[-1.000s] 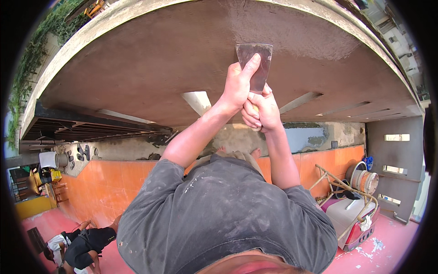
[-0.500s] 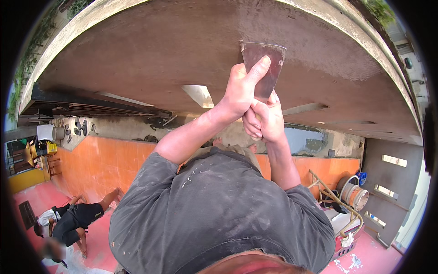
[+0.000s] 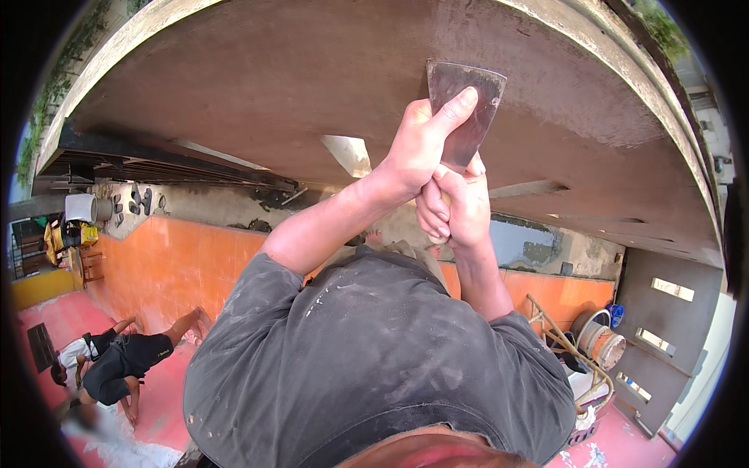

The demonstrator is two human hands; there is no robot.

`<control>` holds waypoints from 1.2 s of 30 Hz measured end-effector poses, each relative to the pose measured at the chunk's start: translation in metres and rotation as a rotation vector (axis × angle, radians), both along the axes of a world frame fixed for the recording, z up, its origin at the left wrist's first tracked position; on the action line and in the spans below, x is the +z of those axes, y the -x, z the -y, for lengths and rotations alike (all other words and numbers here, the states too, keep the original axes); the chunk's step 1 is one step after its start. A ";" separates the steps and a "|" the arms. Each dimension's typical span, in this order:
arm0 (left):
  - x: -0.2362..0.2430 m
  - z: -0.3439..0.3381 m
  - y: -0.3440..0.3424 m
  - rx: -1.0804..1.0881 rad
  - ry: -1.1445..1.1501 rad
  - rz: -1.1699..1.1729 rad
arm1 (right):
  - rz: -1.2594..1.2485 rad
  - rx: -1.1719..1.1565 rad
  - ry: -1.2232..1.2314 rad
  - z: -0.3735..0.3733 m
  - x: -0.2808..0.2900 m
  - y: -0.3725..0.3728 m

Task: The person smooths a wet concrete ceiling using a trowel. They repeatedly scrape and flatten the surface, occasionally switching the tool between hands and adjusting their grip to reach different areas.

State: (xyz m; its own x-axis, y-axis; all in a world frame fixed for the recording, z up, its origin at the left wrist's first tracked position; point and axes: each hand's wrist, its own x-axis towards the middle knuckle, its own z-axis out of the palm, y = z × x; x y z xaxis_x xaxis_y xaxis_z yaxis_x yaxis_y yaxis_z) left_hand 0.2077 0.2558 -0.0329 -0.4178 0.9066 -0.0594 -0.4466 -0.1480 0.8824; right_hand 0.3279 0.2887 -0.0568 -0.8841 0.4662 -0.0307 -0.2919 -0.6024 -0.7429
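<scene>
A wide-bladed putty knife [image 3: 477,115] is pressed up against a brown wall [image 3: 257,93] in front of me, its straight blade edge pointing away from me. My right hand [image 3: 460,204] wraps round its handle, and only the handle's pale end peeks out below the fingers. My left hand [image 3: 425,144] grips the blade from the left side, thumb laid flat along its face; the fingers behind the blade are hidden. The wall to the right of the blade looks shinier and streaked, while the left part is duller.
Rectangular openings pierce the wall, one [image 3: 347,154] left of my forearm. Orange tiles [image 3: 195,253] run behind me. Two people [image 3: 129,363] bend low over the pink floor at lower left. A bucket [image 3: 599,343] and a metal-framed cart [image 3: 573,351] stand at right. Several sandals [image 3: 140,199] lie far left.
Both hands and the putty knife have shifted slightly right and a little farther up the wall. The grip looks the same. At lower left the people have moved slightly.
</scene>
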 end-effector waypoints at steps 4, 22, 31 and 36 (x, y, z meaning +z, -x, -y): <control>0.014 -0.004 0.013 -0.011 -0.019 -0.050 | -0.090 0.021 -0.009 -0.009 -0.003 0.013; 0.030 0.004 0.015 -0.081 -0.010 0.003 | -0.095 -0.036 0.138 0.016 0.018 0.020; 0.038 0.002 0.022 -0.106 -0.070 0.008 | -0.061 -0.105 0.094 0.024 0.039 0.025; 0.059 0.002 0.025 -0.109 -0.089 -0.030 | -0.115 -0.053 0.049 0.016 0.048 0.027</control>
